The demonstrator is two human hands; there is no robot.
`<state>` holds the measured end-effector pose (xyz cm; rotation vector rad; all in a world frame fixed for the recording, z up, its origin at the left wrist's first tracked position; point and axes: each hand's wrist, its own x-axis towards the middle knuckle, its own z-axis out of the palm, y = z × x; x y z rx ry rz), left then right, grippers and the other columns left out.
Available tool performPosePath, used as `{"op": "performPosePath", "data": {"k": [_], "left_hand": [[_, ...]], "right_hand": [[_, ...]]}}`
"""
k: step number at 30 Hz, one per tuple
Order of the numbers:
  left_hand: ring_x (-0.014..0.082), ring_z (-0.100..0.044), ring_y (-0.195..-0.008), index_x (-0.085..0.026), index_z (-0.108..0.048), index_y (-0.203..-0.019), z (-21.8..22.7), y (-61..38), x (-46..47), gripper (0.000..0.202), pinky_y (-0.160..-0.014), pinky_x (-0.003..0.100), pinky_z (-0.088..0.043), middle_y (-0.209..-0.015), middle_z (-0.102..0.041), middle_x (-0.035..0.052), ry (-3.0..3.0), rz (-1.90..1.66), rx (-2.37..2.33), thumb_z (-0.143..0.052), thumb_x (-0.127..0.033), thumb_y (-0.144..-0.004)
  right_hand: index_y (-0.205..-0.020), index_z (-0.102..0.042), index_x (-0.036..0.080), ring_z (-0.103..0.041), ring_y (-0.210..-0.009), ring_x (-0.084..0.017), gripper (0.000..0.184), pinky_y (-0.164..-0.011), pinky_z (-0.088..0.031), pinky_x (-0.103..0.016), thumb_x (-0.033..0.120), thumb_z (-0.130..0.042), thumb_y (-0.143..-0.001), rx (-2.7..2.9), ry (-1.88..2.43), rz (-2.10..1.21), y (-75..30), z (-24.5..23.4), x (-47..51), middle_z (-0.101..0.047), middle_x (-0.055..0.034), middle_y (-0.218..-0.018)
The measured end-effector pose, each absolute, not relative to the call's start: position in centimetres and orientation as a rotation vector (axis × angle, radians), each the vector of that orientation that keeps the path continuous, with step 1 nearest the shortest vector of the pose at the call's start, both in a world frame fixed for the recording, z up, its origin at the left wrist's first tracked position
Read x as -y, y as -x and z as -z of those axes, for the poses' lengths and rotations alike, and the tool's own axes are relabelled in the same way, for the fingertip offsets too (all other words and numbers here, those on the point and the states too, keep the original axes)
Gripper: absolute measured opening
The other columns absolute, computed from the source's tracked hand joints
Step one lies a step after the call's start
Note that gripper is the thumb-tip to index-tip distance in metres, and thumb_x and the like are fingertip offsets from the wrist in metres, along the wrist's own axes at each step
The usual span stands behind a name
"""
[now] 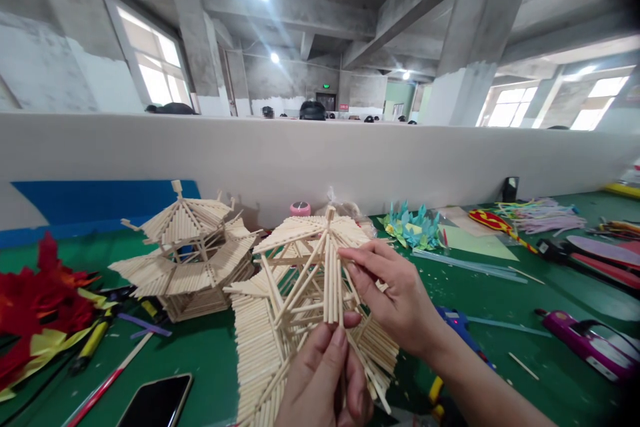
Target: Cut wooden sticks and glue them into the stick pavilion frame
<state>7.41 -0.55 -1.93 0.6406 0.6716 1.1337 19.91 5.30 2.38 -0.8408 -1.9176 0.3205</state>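
A pavilion model of thin wooden sticks [300, 293] is held up over the green table. My left hand [325, 380] grips it from below, thumb and fingers closed on the lower sticks. My right hand [395, 297] comes in from the right, fingers pinched on a bundle of upright sticks at its roof. A second, finished stick pavilion [187, 257] stands on the table to the left, untouched.
A black phone [157, 403] lies at the near left beside pens and red and yellow paper flowers [37, 307]. Teal paper flowers [413, 227], a blue glue gun [457, 323], a purple glue gun [585, 340] and coloured strips [543, 213] lie right. A grey partition [320, 160] runs behind.
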Motion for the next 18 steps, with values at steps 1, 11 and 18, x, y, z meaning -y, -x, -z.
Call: {"op": "performPosePath", "data": {"k": [1, 11, 18], "left_hand": [[0.0025, -0.03, -0.03, -0.018, -0.058, -0.095, 1.89, -7.4, 0.58, 0.03, -0.036, 0.017, -0.022, -0.038, -0.049, -0.0073, -0.645, -1.133, -0.672, -0.061, -0.039, -0.075], [0.0022, -0.03, -0.029, -0.019, -0.06, -0.092, 1.55, -7.34, 0.65, 0.029, -0.034, 0.016, -0.021, -0.038, -0.05, -0.0067, -0.636, -1.092, -0.67, -0.064, -0.04, -0.072], [0.0038, -0.037, -0.03, -0.019, -0.061, -0.092, 1.95, -7.28, 0.71, 0.031, -0.035, 0.015, -0.026, -0.036, -0.052, -0.0057, -0.582, -1.122, -0.676, -0.068, -0.037, -0.069]], "right_hand": [[-0.106, -0.061, 0.017, -0.054, -0.08, -0.015, 0.027, -0.071, -0.047, -0.03, 0.014, -0.044, -0.085, 1.918, 0.842, -0.322, -19.92, -2.38, -5.3, -0.056, -0.0059, -0.086], [-0.104, -0.063, 0.02, -0.054, -0.077, -0.014, 0.027, -0.069, -0.047, -0.03, 0.013, -0.046, -0.084, 1.923, 0.831, -0.337, -20.02, -2.64, -5.31, -0.056, -0.0045, -0.084], [-0.106, -0.062, 0.017, -0.055, -0.082, -0.015, 0.027, -0.072, -0.047, -0.03, 0.013, -0.045, -0.085, 1.908, 0.832, -0.318, -19.94, -2.57, -5.34, -0.057, -0.0064, -0.086]]}}
